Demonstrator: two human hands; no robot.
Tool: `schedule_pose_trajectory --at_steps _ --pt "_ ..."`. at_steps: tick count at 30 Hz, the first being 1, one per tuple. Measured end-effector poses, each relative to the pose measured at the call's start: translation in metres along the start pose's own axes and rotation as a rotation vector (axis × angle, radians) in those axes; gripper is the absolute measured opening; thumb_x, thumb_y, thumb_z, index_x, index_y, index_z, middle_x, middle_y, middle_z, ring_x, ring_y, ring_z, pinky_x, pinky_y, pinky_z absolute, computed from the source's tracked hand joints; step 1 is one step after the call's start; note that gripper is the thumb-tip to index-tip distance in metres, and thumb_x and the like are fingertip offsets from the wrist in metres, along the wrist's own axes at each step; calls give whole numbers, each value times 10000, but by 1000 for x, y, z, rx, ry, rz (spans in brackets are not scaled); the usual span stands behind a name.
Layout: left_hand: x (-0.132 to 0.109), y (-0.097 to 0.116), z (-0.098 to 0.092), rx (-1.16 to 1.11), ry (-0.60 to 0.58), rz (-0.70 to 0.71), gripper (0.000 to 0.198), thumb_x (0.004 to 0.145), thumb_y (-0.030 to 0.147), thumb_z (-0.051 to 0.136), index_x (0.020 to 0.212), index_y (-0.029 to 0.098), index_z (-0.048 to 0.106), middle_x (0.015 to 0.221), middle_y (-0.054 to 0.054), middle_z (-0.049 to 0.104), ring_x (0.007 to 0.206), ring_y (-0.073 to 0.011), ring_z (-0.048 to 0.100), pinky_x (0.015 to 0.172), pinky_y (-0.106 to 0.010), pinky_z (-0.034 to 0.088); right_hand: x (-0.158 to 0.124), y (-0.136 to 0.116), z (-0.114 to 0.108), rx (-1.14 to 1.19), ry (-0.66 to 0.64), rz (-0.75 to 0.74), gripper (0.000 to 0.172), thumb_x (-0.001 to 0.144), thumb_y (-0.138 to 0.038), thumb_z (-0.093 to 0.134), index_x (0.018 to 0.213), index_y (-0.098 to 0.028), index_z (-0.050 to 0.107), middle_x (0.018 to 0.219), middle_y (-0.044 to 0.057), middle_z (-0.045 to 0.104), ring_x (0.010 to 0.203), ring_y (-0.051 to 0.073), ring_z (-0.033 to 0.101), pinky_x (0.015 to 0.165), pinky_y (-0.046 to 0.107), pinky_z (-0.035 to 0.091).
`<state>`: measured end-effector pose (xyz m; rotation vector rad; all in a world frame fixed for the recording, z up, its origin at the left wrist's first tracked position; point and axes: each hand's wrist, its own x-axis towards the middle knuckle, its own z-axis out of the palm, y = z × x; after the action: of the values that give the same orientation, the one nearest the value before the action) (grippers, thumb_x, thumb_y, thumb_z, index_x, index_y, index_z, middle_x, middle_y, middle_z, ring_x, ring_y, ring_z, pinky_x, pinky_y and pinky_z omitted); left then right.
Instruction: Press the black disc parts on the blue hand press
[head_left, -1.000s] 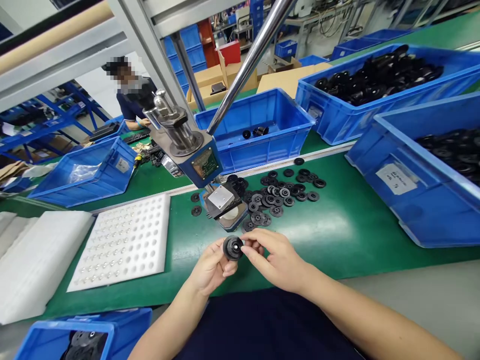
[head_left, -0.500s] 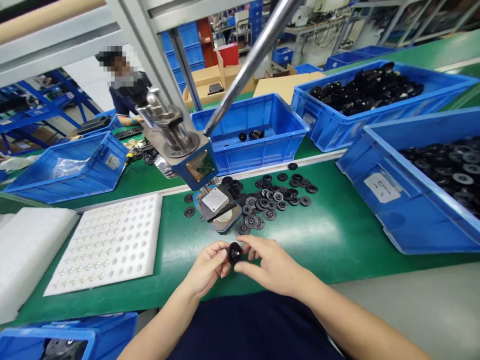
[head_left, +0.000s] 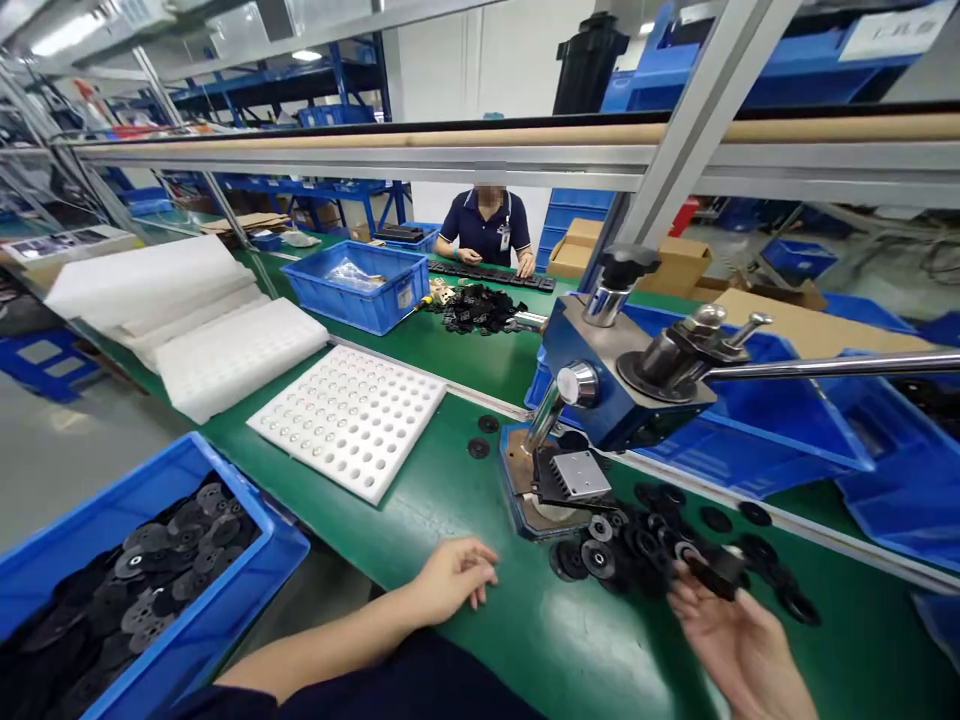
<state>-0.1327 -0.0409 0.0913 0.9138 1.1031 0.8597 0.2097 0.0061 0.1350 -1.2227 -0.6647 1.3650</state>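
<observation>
Black discs (head_left: 646, 542) lie loose, seemingly still undone, near the stubby black part (head_left: 718, 575) pinched in the right hand (head_left: 739, 650). The left hand (head_left: 452, 580) curls loosely around nothing visible by the front edge of the green tabletop (head_left: 446, 500); the white foam tray (head_left: 382, 485) is part-filled.

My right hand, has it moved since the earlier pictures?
Yes. Judged against the press base, your right hand has moved rightward, farther away, to beside the loose black discs.
</observation>
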Motion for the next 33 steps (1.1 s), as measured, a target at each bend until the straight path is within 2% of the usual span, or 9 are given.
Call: schedule_pose_trajectory --at_steps 3,6,9,13,19,22,26,29,33 --pt "-1 -12 -6 -70 38 80 453 757 538 735 936 139 615 745 -38 674 514 -103 567 467 -222 432 -9 12 5 -24 -20 -38 474 615 -684 673 841 -269 709 1012 131 712 722 244 636 553 376 505" --pt "-2 -14 -1 14 30 87 436 773 535 714 948 146 623 743 -37 657 522 -120 562 443 -228 428 -5 2 11 -72 30 -6 489 558 -601 780 839 -213 684 834 107 683 600 186 567 461 309 445" --pt "-5 -12 7 268 72 191 278 829 435 666 882 162 666 658 -20 616 544 -144 559 496 -257 440 23 -30 15 -137 137 13 447 478 -417 901 669 -173 578 568 13 537 480 101 439 389 235 351" --pt "-10 -8 11 526 143 428 154 862 296 623 799 188 713 681 -55 662 666 -185 612 680 -313 469 76 -86 22 -152 149 -300 438 575 -468 873 613 -209 521 591 37 594 475 128 513 388 261 386" --pt "-14 -15 8 432 102 327 209 869 346 600 841 171 709 622 -30 631 542 -156 562 563 -273 449 81 -123 48 -244 189 -472 289 704 -514 810 803 -319 621 850 104 707 696 281 685 553 431 494" --pt "-18 -4 -5 425 133 336 213 869 349 603 874 170 718 671 -49 665 591 -179 604 585 -288 485 55 -98 50 -555 256 -403 323 729 -586 734 896 -317 669 924 131 724 830 325 693 661 476 524" --pt "-12 52 -61 598 522 587 164 878 278 598 933 196 728 969 -103 738 946 -243 670 897 -367 507 36 -33 29 -1077 267 -397 594 630 -699 669 973 -217 727 997 159 739 882 385 685 669 502 537" --pt "5 105 -124 834 1014 415 151 803 222 613 914 161 696 1071 -130 702 1118 -273 612 1022 -391 446 27 21 13 -1251 219 -652 684 721 -744 542 1097 -199 714 1279 174 660 1156 415 614 845 561 518" --pt "28 145 -180 974 1146 277 60 764 193 575 781 146 608 985 -160 642 1165 -351 529 1060 -520 357 10 67 5 -1430 237 -813 563 901 -587 453 1219 -177 671 1404 188 574 1300 380 532 1007 581 423"
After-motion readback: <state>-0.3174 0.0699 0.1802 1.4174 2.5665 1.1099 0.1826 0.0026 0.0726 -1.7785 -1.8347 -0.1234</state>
